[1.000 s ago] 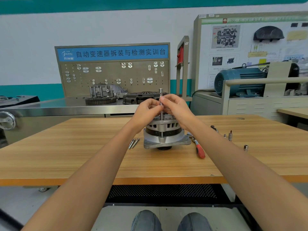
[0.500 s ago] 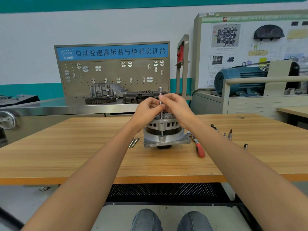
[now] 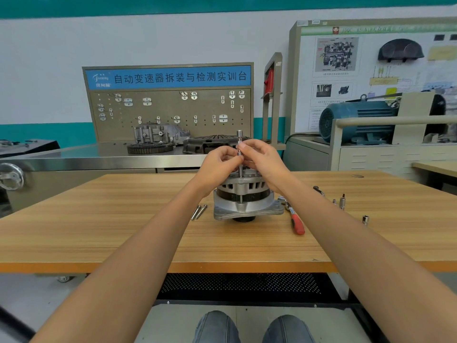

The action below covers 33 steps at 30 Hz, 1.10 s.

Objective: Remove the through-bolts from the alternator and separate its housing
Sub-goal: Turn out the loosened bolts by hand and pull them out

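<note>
While upright on alternator (image 3: 247, 196), socket extension (image 3: 239, 154) pinched btwn fingers (image 3: 238, 160).

Blue banner (image 3: 168, 78) running across top of pegboard panel (image 3: 170, 115), up and left beyond left hand (image 3: 218, 160), showing white Chinese characters: 自动变速器拆装与检测实训台. Small white logo with script lettering sitting at banner's left end, too blurred to read. Display board (image 3: 371, 70) standing up and right beyond right hand (image 3: 264, 159), carrying green header strip with pale lettering, not legible. Captions under its diagrams and pictures appearing too small to make out.
</note>
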Motion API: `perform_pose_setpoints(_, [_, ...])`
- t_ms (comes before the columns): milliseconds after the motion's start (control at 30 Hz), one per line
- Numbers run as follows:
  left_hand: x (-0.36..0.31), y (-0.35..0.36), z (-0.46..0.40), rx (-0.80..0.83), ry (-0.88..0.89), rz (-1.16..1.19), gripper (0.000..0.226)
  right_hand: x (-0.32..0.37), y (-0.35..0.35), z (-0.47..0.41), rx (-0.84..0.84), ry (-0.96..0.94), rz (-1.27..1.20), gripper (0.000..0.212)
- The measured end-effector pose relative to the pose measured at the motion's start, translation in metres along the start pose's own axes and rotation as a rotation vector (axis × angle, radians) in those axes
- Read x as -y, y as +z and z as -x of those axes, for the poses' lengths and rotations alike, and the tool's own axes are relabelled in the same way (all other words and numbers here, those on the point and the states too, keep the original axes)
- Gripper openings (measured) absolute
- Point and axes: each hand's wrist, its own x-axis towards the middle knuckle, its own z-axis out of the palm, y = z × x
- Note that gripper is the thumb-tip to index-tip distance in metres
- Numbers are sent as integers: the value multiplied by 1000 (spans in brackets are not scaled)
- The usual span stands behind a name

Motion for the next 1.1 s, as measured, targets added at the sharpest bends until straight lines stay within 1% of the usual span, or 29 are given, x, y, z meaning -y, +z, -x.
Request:
perform_pose_setpoints(333, [1, 0, -1, -10, 9, -7, 2, 1, 1, 1, 8, 0, -13, 12])
perform_pose_setpoints(500, [2, 0, -1, -7, 12, -13, 7, 2, 0, 2, 14, -6, -10, 13])
perform_pose_setpoints(667, [2, 0, 0, -13, 22, -28, 3, 2, 1, 2, 9, 6, -5, 16])
perform_pose_setpoints(800, [2, 1, -1, -39, 17, -22, 14, 3, 3, 2, -4, 11, 0, 18])
perform_pose_setpoints(867, [1, 1, 0, -38, 19, -17, 10, 3, 3, 2, -20, 17, 16, 19])
perform_pose_setpoints(967, [-1, 1, 1, -20, 11, 1, 4, 3, 1, 3, -13, 13, 9, 9])
perform_pose_setpoints(1100, [-2, 0, 1, -7, 0, -12, 6, 3, 1, 2, 9, 15, -13, 11])
